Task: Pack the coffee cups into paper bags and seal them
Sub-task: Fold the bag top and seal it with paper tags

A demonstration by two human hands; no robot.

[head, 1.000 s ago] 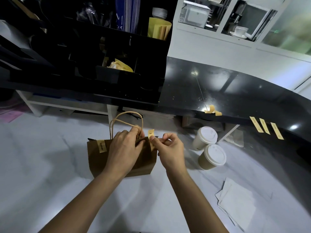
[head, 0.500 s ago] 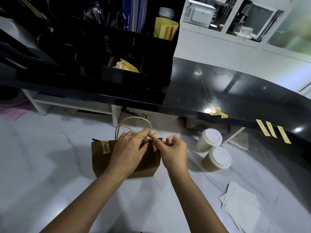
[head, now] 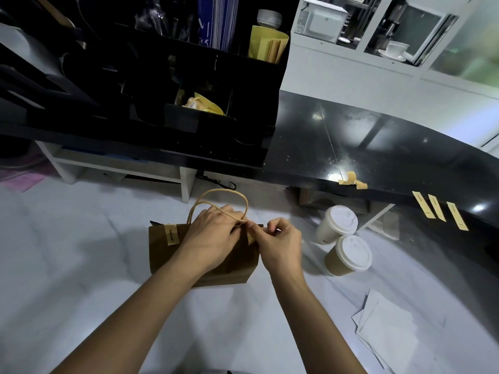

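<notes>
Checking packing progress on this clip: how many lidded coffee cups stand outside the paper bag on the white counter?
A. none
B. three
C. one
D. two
D: two lidded coffee cups, one behind the other, stand on the white counter to the right of the paper bag.
</notes>
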